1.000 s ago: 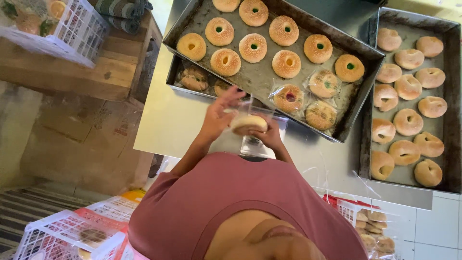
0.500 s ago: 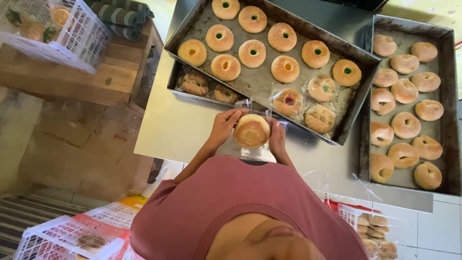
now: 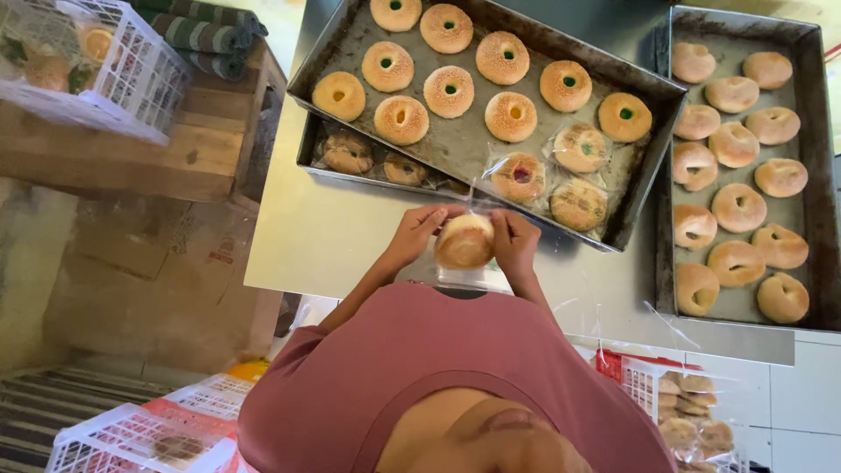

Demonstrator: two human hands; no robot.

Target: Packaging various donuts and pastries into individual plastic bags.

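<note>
Hands, left (image 3: 419, 233) and right (image 3: 515, 241), clamp a bagged bun (image 3: 464, 241) between them over the counter (image 3: 342, 236); tray (image 3: 613, 236) edge just beyond.

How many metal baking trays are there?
3: a centre tray of seeded buns, a second tray partly hidden beneath it, another tray beside them with plain buns. More may lie beneath.

steel counter (image 3: 350, 232), two baking trays (image 3: 648, 188)
</note>
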